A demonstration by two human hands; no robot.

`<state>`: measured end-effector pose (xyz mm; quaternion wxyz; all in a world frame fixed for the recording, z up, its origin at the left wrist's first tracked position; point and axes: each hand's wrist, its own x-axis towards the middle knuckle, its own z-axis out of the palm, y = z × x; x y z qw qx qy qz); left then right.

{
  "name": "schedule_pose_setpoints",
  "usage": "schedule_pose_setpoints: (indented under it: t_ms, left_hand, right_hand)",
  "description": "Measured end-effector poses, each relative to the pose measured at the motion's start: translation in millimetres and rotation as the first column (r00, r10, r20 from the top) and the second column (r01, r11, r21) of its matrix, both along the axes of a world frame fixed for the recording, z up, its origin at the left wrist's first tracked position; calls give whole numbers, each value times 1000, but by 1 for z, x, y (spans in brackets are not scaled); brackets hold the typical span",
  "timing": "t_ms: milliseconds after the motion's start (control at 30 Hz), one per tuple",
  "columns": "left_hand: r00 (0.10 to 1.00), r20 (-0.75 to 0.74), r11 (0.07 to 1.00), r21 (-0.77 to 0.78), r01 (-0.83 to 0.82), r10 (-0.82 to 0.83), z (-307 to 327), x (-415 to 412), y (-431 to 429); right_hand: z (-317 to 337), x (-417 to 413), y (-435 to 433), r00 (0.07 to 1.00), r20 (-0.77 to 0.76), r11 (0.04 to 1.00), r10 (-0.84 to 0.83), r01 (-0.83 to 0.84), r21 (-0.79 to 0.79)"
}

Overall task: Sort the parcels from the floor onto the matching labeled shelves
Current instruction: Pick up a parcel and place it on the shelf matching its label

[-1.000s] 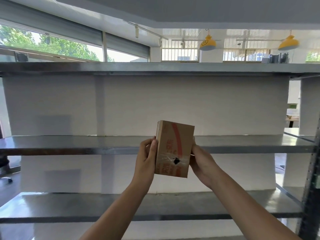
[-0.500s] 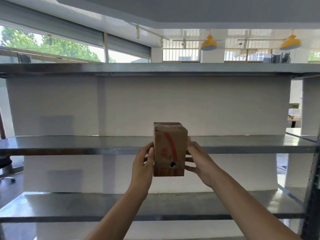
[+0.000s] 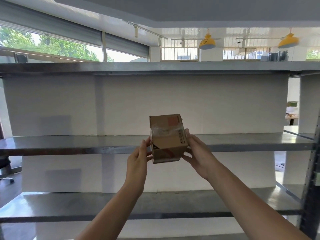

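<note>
A small brown cardboard parcel (image 3: 167,137), taped and marked with red print, is held up in front of the middle shelf (image 3: 69,144). My left hand (image 3: 138,160) grips its left side. My right hand (image 3: 199,155) grips its right side and lower corner. The parcel is tilted, its taped top face turned toward me. It hangs in the air just before the shelf's front edge, not resting on it. No shelf labels can be read from here.
The metal rack has a top shelf (image 3: 155,67) and a lower shelf (image 3: 155,203), both bare in view. A dark upright post (image 3: 311,179) stands at the right. White panels back the shelves. An office chair base (image 3: 7,179) shows at far left.
Both hands have turned the parcel, from its red-printed side facing me to its taped face tipped toward me. It sits a little to the right of before, at about the same height.
</note>
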<state>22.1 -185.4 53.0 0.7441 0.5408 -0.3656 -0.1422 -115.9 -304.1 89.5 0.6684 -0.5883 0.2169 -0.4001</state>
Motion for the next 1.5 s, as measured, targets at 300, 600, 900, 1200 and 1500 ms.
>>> schedule_pose_setpoints:
  t_ms: [300,600,900,1200,1500]
  left_hand:
    - [997,-70,999,-10,39,-40,-9,-9,-5]
    - [996,23,996,-21,83,-82,-9,-7,-7]
    - [979,168,994,14,113,-114,7,0,4]
    - [983,29,983,-1,183,-183,11,0,16]
    - [980,29,980,-18,198,-197,-4,-4,20]
  right_hand:
    - [-26,-4,-11,996,23,996,81,-82,43]
    - [-14,-2,-10,998,-35,997,55,-53,51]
    - [5,-10,-16,972,47,970,228,-223,-92]
    - [-8,-14,-17,965,56,955,256,-243,-172]
    - [-20,-13,-12,957,56,946,285,-272,-176]
